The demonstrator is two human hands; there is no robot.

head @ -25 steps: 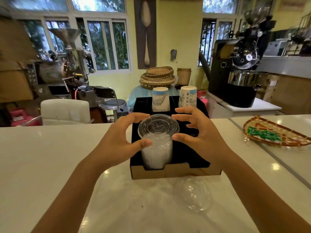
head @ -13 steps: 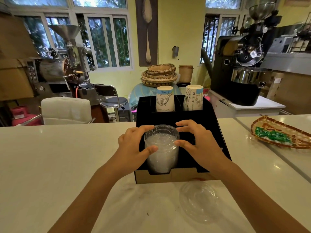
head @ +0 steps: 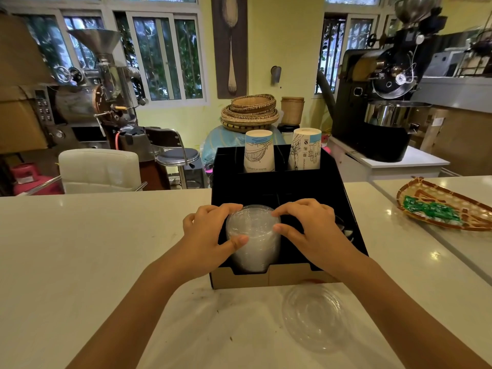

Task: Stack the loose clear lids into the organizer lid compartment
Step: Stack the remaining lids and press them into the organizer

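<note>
A tall stack of clear lids point(head: 253, 238) stands in the front-left compartment of the black organizer point(head: 282, 190). My left hand point(head: 210, 238) grips the stack's left side, thumb across its front. On the stack's right side sits my right hand point(head: 306, 230), fingers over the top lid's rim. One loose clear lid point(head: 314, 316) lies flat on the white counter just in front of the organizer, right of centre, apart from both hands.
Two stacks of paper cups point(head: 259, 151) fill the organizer's back compartments. A woven tray point(head: 442, 206) with green packets lies on the counter at the right. Beyond the counter stand a white chair point(head: 98, 169), a stool and coffee roasters.
Both hands have pushed the lid stack down into the compartment, so the stack sits lower and the fingers now rest over its top. The loose lid on the counter has not moved.
</note>
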